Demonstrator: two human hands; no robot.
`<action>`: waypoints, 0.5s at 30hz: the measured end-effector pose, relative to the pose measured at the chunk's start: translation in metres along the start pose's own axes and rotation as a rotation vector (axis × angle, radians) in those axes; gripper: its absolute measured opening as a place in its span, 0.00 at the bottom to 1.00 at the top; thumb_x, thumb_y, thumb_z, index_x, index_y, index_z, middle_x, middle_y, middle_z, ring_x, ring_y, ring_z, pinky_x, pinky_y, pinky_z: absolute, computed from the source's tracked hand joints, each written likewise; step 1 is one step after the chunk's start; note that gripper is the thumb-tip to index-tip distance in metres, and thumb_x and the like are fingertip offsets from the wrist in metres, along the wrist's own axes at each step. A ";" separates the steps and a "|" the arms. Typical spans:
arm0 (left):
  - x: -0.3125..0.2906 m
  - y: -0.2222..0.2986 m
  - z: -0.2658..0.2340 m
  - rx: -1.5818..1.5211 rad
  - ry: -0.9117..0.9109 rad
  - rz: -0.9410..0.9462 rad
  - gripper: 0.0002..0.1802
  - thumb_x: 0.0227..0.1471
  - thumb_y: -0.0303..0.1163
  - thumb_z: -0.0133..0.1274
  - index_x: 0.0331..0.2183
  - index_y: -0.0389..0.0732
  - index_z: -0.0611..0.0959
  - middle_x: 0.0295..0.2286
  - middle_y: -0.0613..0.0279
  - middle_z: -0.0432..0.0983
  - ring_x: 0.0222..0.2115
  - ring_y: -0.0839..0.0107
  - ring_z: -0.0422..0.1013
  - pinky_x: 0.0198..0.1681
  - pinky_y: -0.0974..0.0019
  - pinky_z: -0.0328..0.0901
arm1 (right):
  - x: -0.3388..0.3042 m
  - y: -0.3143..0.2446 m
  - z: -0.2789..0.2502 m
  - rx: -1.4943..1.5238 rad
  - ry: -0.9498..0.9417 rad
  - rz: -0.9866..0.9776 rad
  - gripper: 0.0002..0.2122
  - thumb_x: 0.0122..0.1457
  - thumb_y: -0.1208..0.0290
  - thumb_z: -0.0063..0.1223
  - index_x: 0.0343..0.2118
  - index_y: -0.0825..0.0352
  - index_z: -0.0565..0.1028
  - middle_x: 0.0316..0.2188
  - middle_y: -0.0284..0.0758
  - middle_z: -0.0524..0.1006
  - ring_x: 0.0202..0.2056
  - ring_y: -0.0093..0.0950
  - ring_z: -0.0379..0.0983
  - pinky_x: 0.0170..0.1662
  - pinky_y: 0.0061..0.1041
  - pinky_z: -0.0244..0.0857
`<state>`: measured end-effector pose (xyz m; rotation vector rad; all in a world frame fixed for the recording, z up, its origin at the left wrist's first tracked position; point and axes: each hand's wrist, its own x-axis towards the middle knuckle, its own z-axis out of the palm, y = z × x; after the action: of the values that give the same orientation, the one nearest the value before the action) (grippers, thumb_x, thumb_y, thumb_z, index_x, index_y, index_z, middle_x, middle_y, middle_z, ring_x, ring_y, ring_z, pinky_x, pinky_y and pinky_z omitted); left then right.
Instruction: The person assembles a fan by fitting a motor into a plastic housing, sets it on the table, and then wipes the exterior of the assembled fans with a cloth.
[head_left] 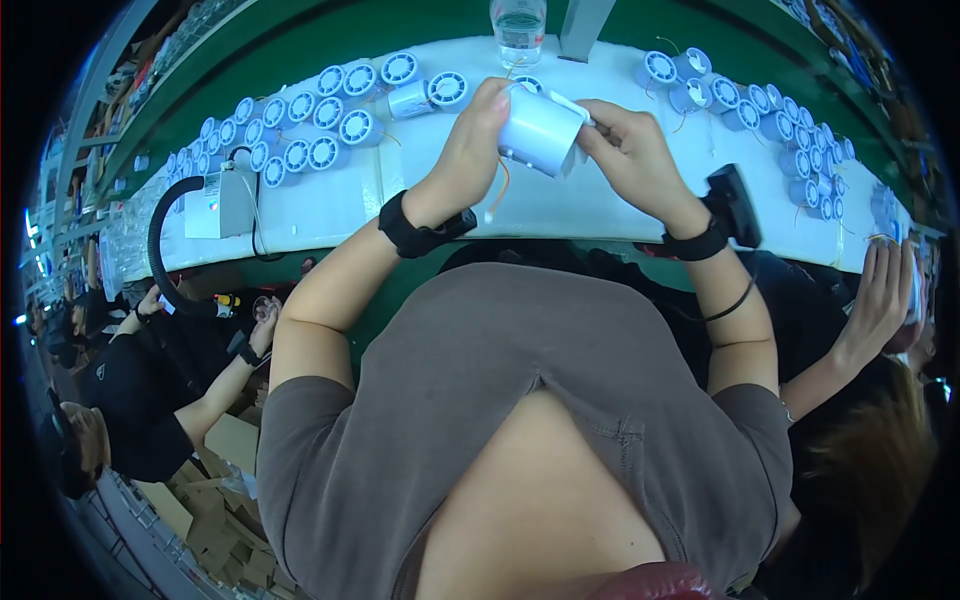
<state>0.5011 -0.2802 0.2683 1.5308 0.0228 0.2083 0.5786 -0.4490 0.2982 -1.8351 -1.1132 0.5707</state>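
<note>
Above the middle of the table I hold a white cylindrical fan housing (540, 132), tilted. My left hand (462, 155) is wrapped round its left side, with the thumb and fingers closed on it. From its lower left hangs a thin orange wire (502, 185) with a small pale end. On the other side my right hand (640, 160) pinches at the housing's right rim, beside a narrow white piece (568, 104) along its upper edge. Whether that piece is separate from the housing I cannot tell. Just behind the housing another round white unit (527, 84) partly shows.
Several white cylindrical fan units (323, 152) stand in rows on the left, more (777, 125) on the right. A clear bottle (518, 35) stands at the back. A grey box (222, 203) with a black hose (160, 240) is at left. Co-workers' hands (880, 290) flank me.
</note>
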 end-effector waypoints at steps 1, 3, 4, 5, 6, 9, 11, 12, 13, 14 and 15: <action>0.001 0.001 -0.001 0.004 0.003 0.003 0.26 0.49 0.51 0.30 0.36 0.37 0.67 0.27 0.59 0.67 0.21 0.72 0.63 0.23 0.70 0.59 | 0.000 0.007 0.007 0.300 -0.059 0.163 0.14 0.52 0.78 0.36 0.43 0.70 0.65 0.38 0.41 0.70 0.38 0.32 0.68 0.39 0.25 0.63; 0.004 0.005 -0.007 0.380 -0.007 0.385 0.25 0.46 0.51 0.36 0.36 0.37 0.67 0.27 0.56 0.66 0.24 0.66 0.64 0.25 0.68 0.60 | 0.000 0.016 0.022 0.603 -0.118 0.319 0.14 0.53 0.77 0.37 0.43 0.71 0.65 0.38 0.41 0.70 0.38 0.31 0.69 0.38 0.25 0.64; 0.005 0.007 -0.011 0.568 -0.015 0.577 0.25 0.45 0.51 0.39 0.35 0.37 0.67 0.27 0.54 0.66 0.25 0.63 0.64 0.26 0.66 0.60 | -0.005 0.014 0.033 0.984 -0.053 0.369 0.13 0.53 0.76 0.36 0.42 0.72 0.65 0.37 0.41 0.70 0.37 0.30 0.69 0.37 0.25 0.64; 0.007 0.007 -0.015 0.573 -0.011 0.579 0.25 0.45 0.51 0.39 0.35 0.37 0.67 0.27 0.54 0.66 0.25 0.63 0.64 0.26 0.66 0.60 | -0.011 0.010 0.043 1.360 0.010 0.416 0.13 0.53 0.75 0.36 0.41 0.74 0.65 0.36 0.41 0.70 0.36 0.29 0.69 0.36 0.25 0.65; 0.011 0.004 -0.021 0.689 -0.012 0.633 0.26 0.44 0.51 0.40 0.36 0.37 0.67 0.27 0.53 0.66 0.26 0.62 0.65 0.28 0.66 0.60 | -0.014 0.009 0.048 1.737 0.081 0.457 0.13 0.54 0.74 0.36 0.39 0.75 0.65 0.35 0.41 0.70 0.35 0.28 0.69 0.34 0.25 0.65; 0.031 -0.009 -0.049 0.938 -0.005 0.741 0.28 0.42 0.52 0.42 0.38 0.37 0.67 0.28 0.52 0.66 0.28 0.60 0.65 0.31 0.65 0.60 | -0.025 0.024 0.033 1.755 0.025 0.188 0.13 0.53 0.73 0.37 0.39 0.76 0.65 0.35 0.41 0.70 0.35 0.29 0.69 0.36 0.25 0.65; 0.054 -0.029 -0.071 1.091 0.191 0.400 0.29 0.39 0.52 0.45 0.40 0.40 0.67 0.28 0.50 0.67 0.31 0.56 0.64 0.33 0.64 0.60 | -0.034 0.029 0.021 1.752 0.006 0.053 0.13 0.53 0.73 0.37 0.39 0.76 0.65 0.36 0.41 0.70 0.35 0.29 0.69 0.37 0.26 0.65; 0.068 -0.044 -0.088 1.100 0.205 0.403 0.29 0.39 0.52 0.45 0.40 0.40 0.67 0.28 0.50 0.67 0.31 0.56 0.64 0.33 0.64 0.60 | -0.038 0.027 0.017 1.621 0.192 0.146 0.13 0.52 0.73 0.37 0.39 0.75 0.65 0.35 0.40 0.70 0.35 0.29 0.69 0.37 0.26 0.64; 0.082 -0.061 -0.105 1.233 0.244 0.287 0.30 0.39 0.52 0.47 0.40 0.41 0.68 0.30 0.50 0.67 0.32 0.56 0.64 0.34 0.64 0.60 | -0.042 0.025 0.012 1.478 0.373 0.233 0.13 0.52 0.74 0.38 0.40 0.75 0.65 0.35 0.39 0.69 0.34 0.28 0.68 0.37 0.26 0.63; 0.091 -0.074 -0.115 1.357 0.274 0.169 0.30 0.38 0.52 0.48 0.40 0.41 0.69 0.31 0.49 0.67 0.34 0.57 0.64 0.34 0.64 0.60 | -0.049 0.029 0.008 1.477 0.368 0.226 0.13 0.52 0.74 0.38 0.40 0.75 0.65 0.35 0.39 0.69 0.34 0.28 0.68 0.37 0.26 0.63; 0.094 -0.080 -0.115 1.358 0.274 0.176 0.30 0.38 0.52 0.48 0.40 0.41 0.69 0.31 0.49 0.67 0.34 0.57 0.64 0.34 0.64 0.60 | -0.059 0.036 0.006 1.427 0.333 0.184 0.14 0.53 0.73 0.37 0.40 0.75 0.64 0.36 0.39 0.69 0.36 0.28 0.67 0.40 0.26 0.61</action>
<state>0.5859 -0.1546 0.1952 2.8440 0.2974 0.6205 0.5616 -0.5046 0.2603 -0.6951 -0.1108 0.8131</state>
